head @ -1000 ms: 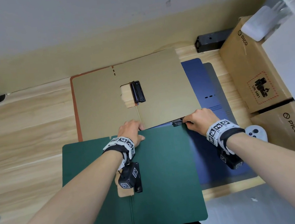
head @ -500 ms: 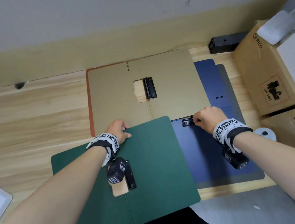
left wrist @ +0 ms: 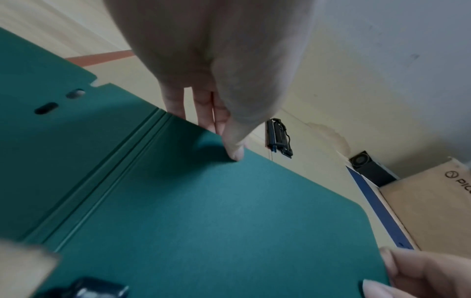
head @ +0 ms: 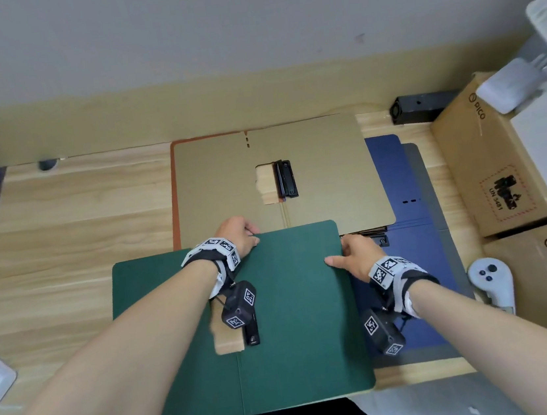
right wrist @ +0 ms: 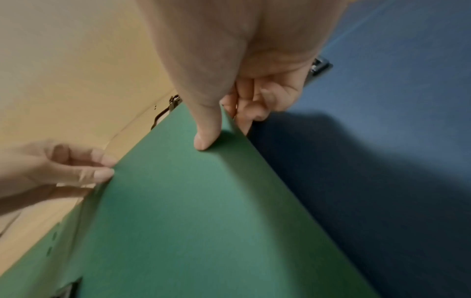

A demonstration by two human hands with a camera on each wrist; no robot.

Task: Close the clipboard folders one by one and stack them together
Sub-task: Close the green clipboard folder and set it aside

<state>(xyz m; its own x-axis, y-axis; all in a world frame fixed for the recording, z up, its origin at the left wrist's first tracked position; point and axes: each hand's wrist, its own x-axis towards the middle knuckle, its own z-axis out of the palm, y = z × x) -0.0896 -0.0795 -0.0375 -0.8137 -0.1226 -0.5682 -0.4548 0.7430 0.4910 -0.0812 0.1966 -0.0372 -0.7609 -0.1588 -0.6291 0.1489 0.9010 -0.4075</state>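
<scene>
Head view: open green folder (head: pixel 294 308) lies flat between both hands. Left hand (head: pixel 237 234) pinches its far edge; right hand (head: pixel 357 255) pinches the far right corner, thumb (right wrist: pixel 203 139) on top.

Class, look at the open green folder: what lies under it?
Under the green folder you can see the near edge of the tan folder, part of the blue folder and the wooden table. Anything else beneath is covered.

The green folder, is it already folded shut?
No, the green folder lies open flat, with the left hand pinching its far edge and the right hand pinching its right edge.
</scene>
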